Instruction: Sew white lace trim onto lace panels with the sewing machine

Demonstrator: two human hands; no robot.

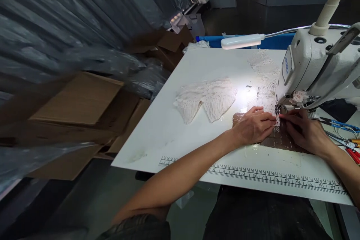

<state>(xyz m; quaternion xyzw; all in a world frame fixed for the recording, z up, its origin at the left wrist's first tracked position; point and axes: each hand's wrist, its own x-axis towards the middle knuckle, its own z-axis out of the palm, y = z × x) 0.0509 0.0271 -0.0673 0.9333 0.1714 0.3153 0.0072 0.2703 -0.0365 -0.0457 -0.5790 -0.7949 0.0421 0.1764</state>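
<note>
White lace fabric [266, 99] lies under the needle area of the white sewing machine [309, 56]. My left hand [254, 125] presses on the lace, just left of the presser foot, its fingers close together. On the other side of the foot, my right hand [305, 129] pinches the lace edge between thumb and forefinger. Beneath both hands is a brown, shiny plate [270, 142]. A separate piece of white lace [206, 99], shaped like small shorts, rests flat on the white table [168, 131] to the left.
A lamp [243, 41] on a bendable metal arm lights the table from behind. Scissors [341, 140] and other tools lie at the right. Open cardboard boxes [77, 97] stand left of the table. A printed ruler [270, 176] runs along the front edge.
</note>
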